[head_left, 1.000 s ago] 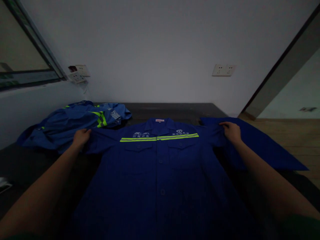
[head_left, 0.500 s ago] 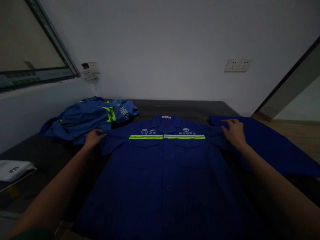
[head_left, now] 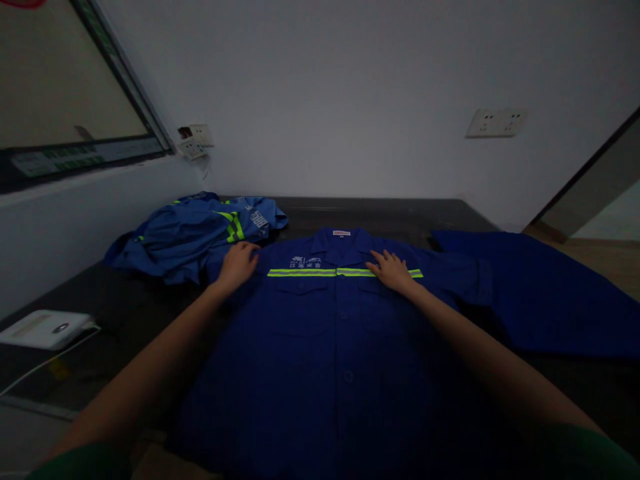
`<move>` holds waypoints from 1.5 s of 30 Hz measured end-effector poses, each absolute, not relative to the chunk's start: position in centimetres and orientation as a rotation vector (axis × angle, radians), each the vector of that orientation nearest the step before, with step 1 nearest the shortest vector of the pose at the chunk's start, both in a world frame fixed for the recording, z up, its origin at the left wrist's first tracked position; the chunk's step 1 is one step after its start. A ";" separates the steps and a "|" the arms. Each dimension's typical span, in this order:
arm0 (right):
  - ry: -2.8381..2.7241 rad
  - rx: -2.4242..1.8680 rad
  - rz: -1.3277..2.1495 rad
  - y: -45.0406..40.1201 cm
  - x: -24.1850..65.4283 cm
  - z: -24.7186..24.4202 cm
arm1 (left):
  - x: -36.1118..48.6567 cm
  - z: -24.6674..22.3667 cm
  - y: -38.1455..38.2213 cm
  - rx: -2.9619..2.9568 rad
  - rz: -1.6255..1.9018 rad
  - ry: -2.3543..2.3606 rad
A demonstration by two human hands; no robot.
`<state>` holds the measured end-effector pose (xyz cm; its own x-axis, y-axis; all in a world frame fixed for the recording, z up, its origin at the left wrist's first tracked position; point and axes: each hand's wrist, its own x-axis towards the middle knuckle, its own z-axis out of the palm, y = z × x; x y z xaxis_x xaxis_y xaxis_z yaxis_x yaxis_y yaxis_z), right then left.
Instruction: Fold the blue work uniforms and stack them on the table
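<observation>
A dark blue short-sleeved shirt [head_left: 300,313] lies spread out, front up, on the dark table [head_left: 315,205], its collar toward the wall. A yellow-green stripe crosses its chest, with white print above it. My left hand [head_left: 240,265] rests over the shirt's left-side shoulder and sleeve; its fingers are bent, and whether they pinch cloth is hidden. My right hand [head_left: 391,269] lies on the right side of the chest, fingers spread, covering the print and part of the stripe.
A crumpled lighter blue garment [head_left: 185,233] lies at the back left. Another blue cloth [head_left: 560,287] is at the right, beside the shirt's sleeve. A white device [head_left: 47,329] with a cable sits at the left. Sockets [head_left: 496,123] are on the wall.
My right hand has left the right sleeve and moved inward onto the chest. My left hand has moved inward from the left sleeve's end. The view has shifted slightly.
</observation>
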<state>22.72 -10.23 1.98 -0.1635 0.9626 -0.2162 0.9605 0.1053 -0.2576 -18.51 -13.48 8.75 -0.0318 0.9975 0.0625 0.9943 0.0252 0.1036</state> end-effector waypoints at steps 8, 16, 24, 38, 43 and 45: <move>-2.355 -2.056 0.498 -10.6 23.2 0.9 | -7.0 3.1 -10.1 2.083 -0.052 1.937; -2.340 -2.113 0.526 -7.6 24.6 0.0 | -6.5 1.2 -6.4 2.094 -0.121 1.920; -2.309 -2.137 0.497 -5.6 25.8 -0.4 | -4.6 0.8 -4.0 2.107 0.071 1.916; -2.161 -1.505 0.347 -14.7 25.4 6.4 | -14.2 16.2 -25.7 1.704 0.522 1.821; -1.965 -1.664 0.962 -27.1 31.5 12.7 | -18.4 16.0 -39.7 1.394 0.251 2.033; -1.871 -1.832 1.233 -32.9 34.8 14.5 | -19.6 14.8 -44.3 1.290 0.152 2.084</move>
